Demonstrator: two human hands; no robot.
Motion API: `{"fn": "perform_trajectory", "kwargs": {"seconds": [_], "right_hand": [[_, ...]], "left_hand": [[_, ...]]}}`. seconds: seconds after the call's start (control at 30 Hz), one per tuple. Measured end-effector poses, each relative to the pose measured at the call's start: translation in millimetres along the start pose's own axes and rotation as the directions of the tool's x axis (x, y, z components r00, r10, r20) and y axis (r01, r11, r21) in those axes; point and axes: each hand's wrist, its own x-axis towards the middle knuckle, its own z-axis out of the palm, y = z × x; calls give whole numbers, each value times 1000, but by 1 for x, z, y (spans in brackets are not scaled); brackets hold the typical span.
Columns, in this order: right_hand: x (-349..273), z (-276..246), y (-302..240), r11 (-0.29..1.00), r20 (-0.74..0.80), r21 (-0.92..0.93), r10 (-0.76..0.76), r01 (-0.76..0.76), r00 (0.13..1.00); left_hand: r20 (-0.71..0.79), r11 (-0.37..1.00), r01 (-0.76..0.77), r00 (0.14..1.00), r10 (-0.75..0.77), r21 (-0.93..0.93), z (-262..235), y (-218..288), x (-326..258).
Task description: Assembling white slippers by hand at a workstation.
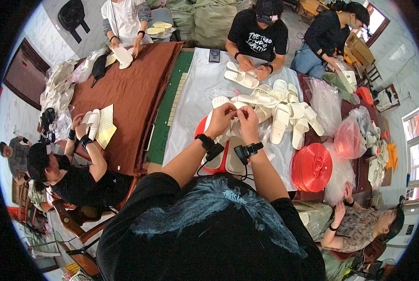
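Observation:
My left hand (220,119) and my right hand (248,123) meet over the near side of the white-covered table (186,103). Fingertips on both are pinched together, and whatever is between them is too small to make out. Below my wrists a pair of cream slippers (236,157) lies close to my body, partly hidden by my forearms. Something red (200,127) shows under and beside that pair. Just beyond my fingers, a cream slipper (219,101) lies at the edge of a loose pile of cream slippers (280,119). Black bands with small devices circle both my wrists.
A big roll of red plastic twine (311,167) stands right, near clear plastic bags (350,136). A phone (214,55) lies at the far edge. Across from me a person handles slippers (241,75). Others work at the brown-covered table (125,103) and along the right.

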Motion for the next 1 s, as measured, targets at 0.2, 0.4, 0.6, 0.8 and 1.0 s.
{"fn": "perform_trajectory", "kwargs": {"seconds": [0.2,0.4,0.6,0.8,1.0], "right_hand": [[1,0,4,1000,-11,14,17,-17,1000],[1,0,4,999,-6,30,37,-36,999],[1,0,11,997,6,60,44,-44,999],[1,-2,10,996,9,86,34,-34,999],[2,-2,4,998,28,34,53,-54,998]], "left_hand": [[16,1000,12,1000,-12,8,1,6,-1],[9,999,34,999,-34,-22,1,3,0],[13,995,38,999,-37,-87,1,-2,2],[36,997,24,999,-22,-69,0,-1,1],[62,997,37,998,-33,-61,0,2,2]]}}
